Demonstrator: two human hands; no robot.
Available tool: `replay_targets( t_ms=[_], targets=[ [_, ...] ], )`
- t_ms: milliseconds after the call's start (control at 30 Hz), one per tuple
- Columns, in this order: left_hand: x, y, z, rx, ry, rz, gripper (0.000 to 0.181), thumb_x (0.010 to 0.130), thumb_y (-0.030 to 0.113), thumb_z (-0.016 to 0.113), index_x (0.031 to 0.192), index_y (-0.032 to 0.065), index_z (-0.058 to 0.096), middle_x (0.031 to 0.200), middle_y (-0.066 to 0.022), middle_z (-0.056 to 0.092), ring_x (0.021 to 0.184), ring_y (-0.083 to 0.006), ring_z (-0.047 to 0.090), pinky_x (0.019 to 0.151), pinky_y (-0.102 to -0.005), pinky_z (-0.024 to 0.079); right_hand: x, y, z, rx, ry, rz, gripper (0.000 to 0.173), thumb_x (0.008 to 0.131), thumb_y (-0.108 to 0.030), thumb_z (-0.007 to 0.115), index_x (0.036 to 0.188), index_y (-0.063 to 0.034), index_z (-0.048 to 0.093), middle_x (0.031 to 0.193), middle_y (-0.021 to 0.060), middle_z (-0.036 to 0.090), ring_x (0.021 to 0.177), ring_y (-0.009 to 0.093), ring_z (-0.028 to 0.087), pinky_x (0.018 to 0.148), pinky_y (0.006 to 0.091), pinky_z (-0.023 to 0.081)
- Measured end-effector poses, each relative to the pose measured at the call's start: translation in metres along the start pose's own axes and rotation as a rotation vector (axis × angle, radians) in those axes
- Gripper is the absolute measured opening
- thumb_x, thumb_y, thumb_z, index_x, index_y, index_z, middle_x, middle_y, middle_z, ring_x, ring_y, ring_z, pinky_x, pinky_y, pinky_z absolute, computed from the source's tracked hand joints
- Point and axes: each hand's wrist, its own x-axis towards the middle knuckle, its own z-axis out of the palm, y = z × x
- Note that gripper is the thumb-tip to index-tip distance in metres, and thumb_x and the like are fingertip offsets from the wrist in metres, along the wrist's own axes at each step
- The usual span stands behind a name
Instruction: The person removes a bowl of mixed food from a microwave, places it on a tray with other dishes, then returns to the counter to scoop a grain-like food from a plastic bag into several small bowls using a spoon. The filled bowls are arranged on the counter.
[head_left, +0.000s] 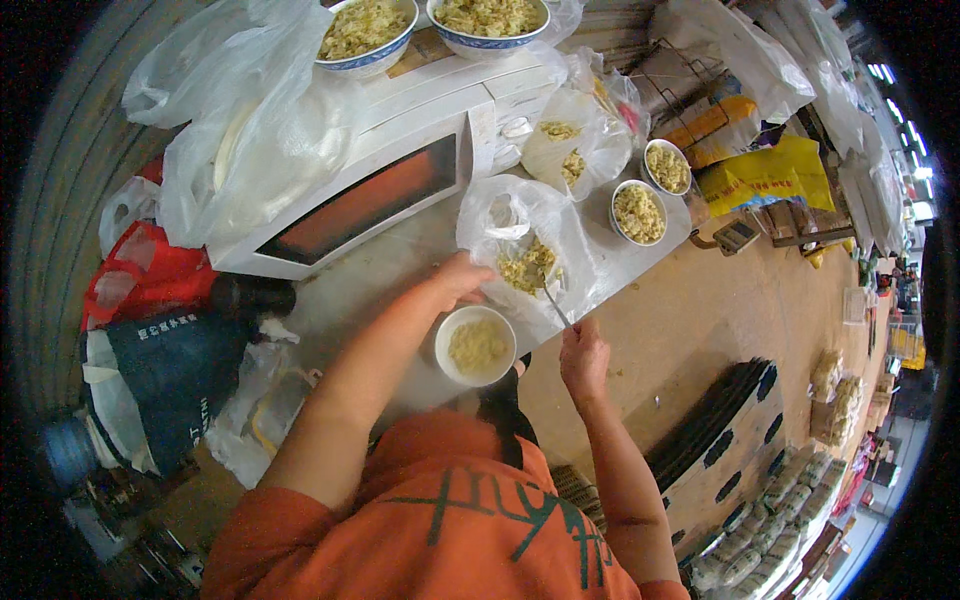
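Observation:
My right hand (584, 354) grips the handle of a metal spoon (556, 306). The spoon's bowl end is down in the fried rice (527, 268) inside an open clear plastic bag (574, 247). At the bag's left edge is my left hand (461, 280), its fingers against the plastic; whether they pinch it is hard to see. Just below that hand stands a white bowl (475, 346) with some rice in the bottom. Two small bowls filled with rice, a nearer one (639, 213) and a farther one (667, 166), stand at the table's right end.
A white microwave oven (375, 202) takes up the table's back left, with two blue-rimmed bowls (487, 30) of rice on top. Another bag (570, 150) with rice lies beside it. The table edge (630, 281) drops to the floor at right. Black-spotted boards (720, 457) stand lower right.

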Motion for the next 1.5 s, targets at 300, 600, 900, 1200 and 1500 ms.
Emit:
replay_targets(
  t_ms=[300,600,900,1200,1500],
  targets=[
    [0.004,-0.004,0.003,-0.49,-0.229,0.096,0.024,0.069,0.003,0.051,0.092,0.0048,0.05,0.086,-0.0061,0.053,0.082,-0.0192,0.053,0.07,-0.0346,0.045,0.003,-0.004,0.016,0.557,-0.128,0.393,0.011,0.075,-0.006,0.049,0.068,0.0005,0.044,0.053,0.004,0.044,0.042,0.011,0.041,0.038,0.0239,0.032],
    [0.015,-0.01,0.004,-0.529,-0.304,0.073,0.024,0.068,0.003,0.043,0.09,0.0035,0.05,0.087,-0.0081,0.052,0.08,-0.0201,0.051,0.074,-0.0355,0.044,0.007,-0.015,0.006,1.115,-0.219,0.706,0.01,0.076,-0.005,0.05,0.071,-0.0067,0.042,0.05,-0.0006,0.037,0.039,0.007,0.032,0.033,0.0197,0.022],
    [0.008,-0.01,-0.012,-0.565,-0.237,0.078,0.033,0.07,0.008,0.043,0.103,0.0044,0.046,0.102,-0.011,0.049,0.092,-0.0258,0.049,0.077,-0.0419,0.043,0.003,-0.006,-0.011,1.132,-0.113,0.613,0.01,0.077,-0.005,0.051,0.072,-0.0076,0.042,0.052,-0.0013,0.039,0.04,0.007,0.033,0.034,0.0195,0.023],
    [-0.013,-0.001,-0.01,-0.479,-0.274,0.064,0.038,0.075,0.019,0.047,0.111,0.0078,0.044,0.108,-0.0092,0.047,0.096,-0.0248,0.048,0.075,-0.0396,0.044,-0.06,-0.015,-0.059,0.412,-0.185,-0.059,0.009,0.075,-0.005,0.053,0.072,-0.0073,0.046,0.05,0.0041,0.042,0.039,0.016,0.041,0.036,0.0283,0.032],
    [-0.03,0.009,-0.008,-0.051,-0.127,-0.073,0.046,0.069,0.033,0.061,0.106,0.0083,0.05,0.093,-0.008,0.052,0.08,-0.0181,0.051,0.067,-0.0305,0.044,-0.068,-0.028,-0.055,0.022,-0.074,-0.511,0.01,0.071,-0.003,0.055,0.074,-0.0059,0.047,0.051,0.0111,0.048,0.044,0.029,0.049,0.039,0.0369,0.037]
  ],
)
